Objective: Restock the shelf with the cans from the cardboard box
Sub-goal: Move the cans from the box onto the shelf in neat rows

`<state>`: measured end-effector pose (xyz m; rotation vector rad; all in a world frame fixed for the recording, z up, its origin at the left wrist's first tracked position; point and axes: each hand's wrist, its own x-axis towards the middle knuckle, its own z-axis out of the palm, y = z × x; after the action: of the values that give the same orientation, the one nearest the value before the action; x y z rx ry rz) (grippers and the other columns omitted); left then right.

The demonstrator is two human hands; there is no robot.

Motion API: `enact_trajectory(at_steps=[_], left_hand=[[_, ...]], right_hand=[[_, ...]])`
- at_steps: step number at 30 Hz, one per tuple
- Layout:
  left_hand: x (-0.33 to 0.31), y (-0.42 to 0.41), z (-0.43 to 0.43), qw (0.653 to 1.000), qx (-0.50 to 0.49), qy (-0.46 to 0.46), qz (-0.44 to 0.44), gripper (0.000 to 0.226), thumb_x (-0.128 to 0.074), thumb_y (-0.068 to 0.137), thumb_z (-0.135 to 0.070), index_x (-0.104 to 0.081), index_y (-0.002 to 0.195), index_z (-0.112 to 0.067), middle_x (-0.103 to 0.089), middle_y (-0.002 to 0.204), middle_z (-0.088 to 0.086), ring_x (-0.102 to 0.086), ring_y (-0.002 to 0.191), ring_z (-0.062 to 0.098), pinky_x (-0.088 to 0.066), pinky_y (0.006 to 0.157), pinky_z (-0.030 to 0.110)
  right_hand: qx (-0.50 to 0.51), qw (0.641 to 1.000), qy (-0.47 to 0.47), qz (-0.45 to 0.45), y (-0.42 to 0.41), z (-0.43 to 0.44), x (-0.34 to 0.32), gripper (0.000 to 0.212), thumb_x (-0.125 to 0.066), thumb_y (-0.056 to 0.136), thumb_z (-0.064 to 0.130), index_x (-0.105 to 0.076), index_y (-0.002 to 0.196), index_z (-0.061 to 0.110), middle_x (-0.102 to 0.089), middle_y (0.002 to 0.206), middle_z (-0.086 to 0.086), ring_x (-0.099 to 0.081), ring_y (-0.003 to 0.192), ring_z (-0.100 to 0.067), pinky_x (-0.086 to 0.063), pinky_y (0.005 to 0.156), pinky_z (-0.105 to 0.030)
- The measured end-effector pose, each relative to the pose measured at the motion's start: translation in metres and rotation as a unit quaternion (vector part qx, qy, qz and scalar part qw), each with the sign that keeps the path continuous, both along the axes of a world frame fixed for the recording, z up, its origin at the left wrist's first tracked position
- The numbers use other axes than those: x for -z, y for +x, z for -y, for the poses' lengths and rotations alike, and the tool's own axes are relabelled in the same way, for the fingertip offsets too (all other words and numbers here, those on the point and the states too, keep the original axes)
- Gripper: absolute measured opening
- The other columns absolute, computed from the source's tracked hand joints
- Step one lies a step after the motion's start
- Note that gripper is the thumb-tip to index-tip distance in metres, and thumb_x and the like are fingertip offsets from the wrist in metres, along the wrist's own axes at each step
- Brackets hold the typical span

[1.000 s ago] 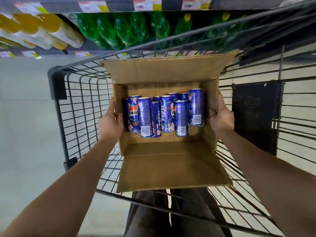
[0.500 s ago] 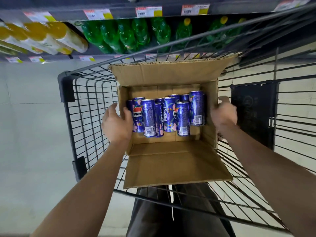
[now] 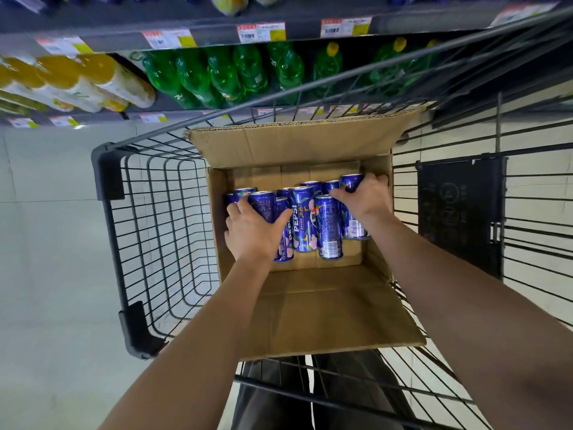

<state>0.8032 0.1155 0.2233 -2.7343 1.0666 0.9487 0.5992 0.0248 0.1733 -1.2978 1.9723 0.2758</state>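
An open cardboard box [image 3: 328,308] sits in a black wire shopping cart [image 3: 130,231]. Several tall blue Pepsi cans [image 3: 305,225] stand inside it. My left hand [image 3: 252,231] is in the box with fingers and thumb wrapped round a can [image 3: 263,206] at the left of the group. My right hand [image 3: 366,197] grips the rightmost can [image 3: 352,183] near its top. The shelf [image 3: 217,32] runs across the top of the view, beyond the cart.
Green bottles [image 3: 223,76] and yellow-orange bottles [image 3: 77,79] fill the shelf level behind the cart. Price tags [image 3: 260,31] line the shelf edge. The cart's dark child-seat panel [image 3: 459,212] stands at the right. Pale floor tiles [image 3: 46,243] lie to the left.
Both hands left the outer sides of the box and went inside it, each closing round a can. The view shifted closer to the shelf.
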Motion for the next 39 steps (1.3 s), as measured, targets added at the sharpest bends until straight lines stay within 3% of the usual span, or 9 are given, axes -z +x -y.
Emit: enact_trajectory(at_steps=[6, 11, 17, 20, 23, 28, 34, 36, 39], left_hand=[[0.006, -0.001, -0.001, 0.997, -0.071, -0.012, -0.029, 0.084, -0.079, 0.074, -0.062, -0.048, 0.139, -0.020, -0.048, 0.129, 0.006, -0.059, 0.113, 0.031, -0.056, 0.086, 0.049], [0.003, -0.006, -0.005, 0.992, -0.114, -0.039, -0.048, 0.081, -0.079, 0.075, -0.058, -0.046, 0.144, -0.030, -0.049, 0.127, 0.004, -0.060, 0.109, 0.027, -0.056, 0.090, 0.047], [-0.015, -0.013, -0.012, 0.981, -0.129, -0.104, -0.101, 0.081, -0.082, 0.080, -0.046, -0.044, 0.150, -0.029, -0.062, 0.129, -0.002, -0.059, 0.118, 0.017, -0.042, 0.093, 0.025], [-0.033, -0.012, -0.014, 0.974, -0.136, -0.127, -0.128, 0.079, -0.083, 0.077, -0.051, -0.048, 0.145, -0.032, -0.067, 0.123, -0.007, -0.064, 0.112, 0.013, -0.050, 0.097, 0.028], [-0.062, -0.014, -0.009, 0.965, -0.145, -0.146, -0.163, 0.078, -0.084, 0.077, -0.048, -0.049, 0.144, -0.030, -0.070, 0.114, -0.009, -0.064, 0.100, 0.003, -0.047, 0.088, 0.016], [-0.122, -0.015, -0.004, 0.946, -0.121, -0.216, -0.211, 0.076, -0.090, 0.074, -0.036, -0.055, 0.141, -0.030, -0.071, 0.111, -0.012, -0.060, 0.093, -0.019, -0.044, 0.080, -0.002], [-0.205, 0.009, -0.003, 0.911, -0.124, -0.320, -0.228, 0.070, -0.091, 0.073, -0.028, -0.055, 0.132, -0.037, -0.071, 0.110, -0.017, -0.068, 0.097, -0.007, -0.057, 0.091, 0.023], [-0.236, 0.026, -0.004, 0.899, -0.134, -0.354, -0.221, 0.069, -0.090, 0.076, -0.021, -0.055, 0.134, -0.034, -0.069, 0.108, -0.021, -0.065, 0.092, -0.013, -0.055, 0.082, 0.014], [-0.281, 0.054, -0.014, 0.880, -0.143, -0.402, -0.207, 0.072, -0.091, 0.075, -0.024, -0.056, 0.138, -0.026, -0.069, 0.114, -0.018, -0.064, 0.095, -0.013, -0.053, 0.084, 0.010]], right_hand=[[0.084, 0.996, 0.012, 0.001, 0.004, -0.004, 0.012, 0.075, -0.077, 0.078, 0.060, -0.060, 0.123, 0.003, -0.055, 0.127, -0.017, -0.057, 0.116, -0.034, -0.051, 0.094, -0.040], [0.135, 0.990, 0.024, 0.020, 0.006, -0.002, 0.009, 0.065, -0.079, 0.080, 0.053, -0.061, 0.122, 0.007, -0.061, 0.125, -0.015, -0.060, 0.115, -0.031, -0.047, 0.084, -0.032], [0.159, 0.984, -0.028, 0.076, -0.003, -0.013, -0.016, 0.047, -0.079, 0.083, 0.046, -0.067, 0.113, 0.013, -0.068, 0.102, -0.002, -0.061, 0.093, -0.021, -0.049, 0.081, -0.031], [0.119, 0.981, -0.072, 0.132, -0.009, -0.022, -0.041, 0.043, -0.080, 0.080, 0.047, -0.069, 0.113, 0.022, -0.070, 0.096, 0.005, -0.063, 0.090, -0.014, -0.048, 0.080, -0.026], [0.094, 0.974, -0.110, 0.175, -0.008, -0.024, -0.073, 0.040, -0.079, 0.079, 0.053, -0.068, 0.110, 0.030, -0.074, 0.096, 0.010, -0.068, 0.089, -0.009, -0.059, 0.084, -0.034], [0.078, 0.938, -0.179, 0.288, 0.010, -0.019, -0.142, 0.054, -0.081, 0.074, 0.054, -0.066, 0.123, 0.038, -0.075, 0.102, 0.022, -0.069, 0.098, 0.003, -0.058, 0.092, -0.036], [0.084, 0.888, -0.231, 0.388, 0.040, -0.012, -0.234, 0.059, -0.087, 0.068, 0.049, -0.063, 0.122, 0.052, -0.074, 0.113, 0.020, -0.069, 0.110, -0.005, -0.054, 0.102, -0.044], [0.069, 0.875, -0.245, 0.411, 0.054, -0.009, -0.266, 0.059, -0.086, 0.069, 0.045, -0.065, 0.124, 0.045, -0.074, 0.113, 0.019, -0.069, 0.110, -0.006, -0.053, 0.102, -0.044], [0.041, 0.854, -0.244, 0.457, 0.082, -0.008, -0.312, 0.067, -0.088, 0.073, 0.034, -0.062, 0.135, 0.030, -0.072, 0.118, 0.020, -0.066, 0.114, -0.001, -0.051, 0.105, -0.037]])
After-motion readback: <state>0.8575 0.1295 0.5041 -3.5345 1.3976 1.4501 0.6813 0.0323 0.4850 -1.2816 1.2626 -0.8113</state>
